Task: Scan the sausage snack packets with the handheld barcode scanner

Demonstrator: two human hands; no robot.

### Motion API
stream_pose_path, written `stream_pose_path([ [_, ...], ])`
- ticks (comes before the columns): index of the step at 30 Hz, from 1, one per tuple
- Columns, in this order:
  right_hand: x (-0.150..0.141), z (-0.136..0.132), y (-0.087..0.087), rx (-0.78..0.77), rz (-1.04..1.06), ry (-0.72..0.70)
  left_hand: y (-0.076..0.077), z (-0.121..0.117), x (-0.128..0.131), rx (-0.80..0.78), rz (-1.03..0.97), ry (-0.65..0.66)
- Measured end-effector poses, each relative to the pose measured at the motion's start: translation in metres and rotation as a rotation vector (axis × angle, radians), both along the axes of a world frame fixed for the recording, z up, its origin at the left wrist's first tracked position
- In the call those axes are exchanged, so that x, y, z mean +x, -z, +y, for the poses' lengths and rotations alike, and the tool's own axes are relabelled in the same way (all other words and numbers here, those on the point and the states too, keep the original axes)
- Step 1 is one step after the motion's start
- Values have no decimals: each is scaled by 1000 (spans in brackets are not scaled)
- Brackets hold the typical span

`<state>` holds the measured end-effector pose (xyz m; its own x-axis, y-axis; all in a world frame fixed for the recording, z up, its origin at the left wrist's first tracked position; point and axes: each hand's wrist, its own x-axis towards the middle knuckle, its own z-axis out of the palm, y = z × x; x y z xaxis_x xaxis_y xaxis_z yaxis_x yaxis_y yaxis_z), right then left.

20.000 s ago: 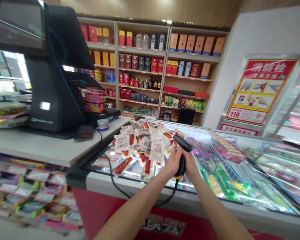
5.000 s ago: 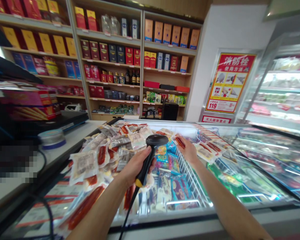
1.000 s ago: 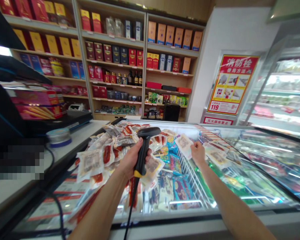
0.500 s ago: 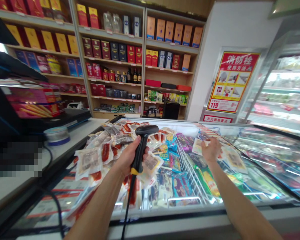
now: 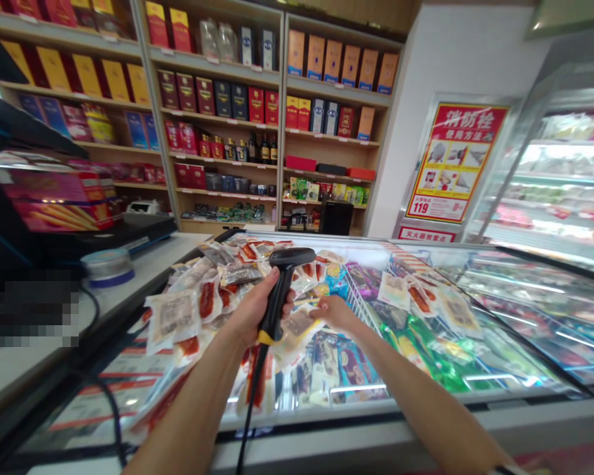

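My left hand (image 5: 257, 307) is wrapped around the handle of a black barcode scanner (image 5: 276, 300), whose head points up and to the right and whose cable hangs down. Just right of it, my right hand (image 5: 334, 313) has its fingers closed on the upper corner of a clear sealed food packet (image 5: 293, 335). A heap of similar vacuum-sealed packets (image 5: 175, 316), some with red sausage-like meat, lies on the freezer's glass top around the scanner. Further right, a pale packet (image 5: 395, 290), a red meat packet (image 5: 420, 298) and a beige packet (image 5: 458, 313) lie apart from the heap.
Under the glass, frozen bags (image 5: 354, 363) and a white wire basket divider (image 5: 361, 300) show. On the left, a counter (image 5: 171, 254) bears a roll of tape (image 5: 107, 267) and dark equipment. Shelves of boxes (image 5: 222, 122) stand behind, beside a refrigerated display (image 5: 549, 178).
My right hand has moved left from the packets on the right to one beside the scanner. A red meat packet now shows where that hand was. My left hand still holds the scanner.
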<state>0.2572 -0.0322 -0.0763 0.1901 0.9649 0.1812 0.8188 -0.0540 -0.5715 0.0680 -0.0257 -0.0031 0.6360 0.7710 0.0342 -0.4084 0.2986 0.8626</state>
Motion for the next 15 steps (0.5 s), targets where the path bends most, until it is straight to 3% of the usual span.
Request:
stream_pose_path([
  [3,31,11,0,118,111,83,-1,-2,1,-10,14,7],
  [7,71,23,-4,262,205,358,1,-2,4,3,45,11],
  [10,82,18,-5,306,63,445,4,-1,5,7,69,18],
  [12,79,11,-4,254,-104,479,6,0,5,8,65,47],
  [15,70,6,-4,55,-229,480,8,-1,6,21,43,90],
])
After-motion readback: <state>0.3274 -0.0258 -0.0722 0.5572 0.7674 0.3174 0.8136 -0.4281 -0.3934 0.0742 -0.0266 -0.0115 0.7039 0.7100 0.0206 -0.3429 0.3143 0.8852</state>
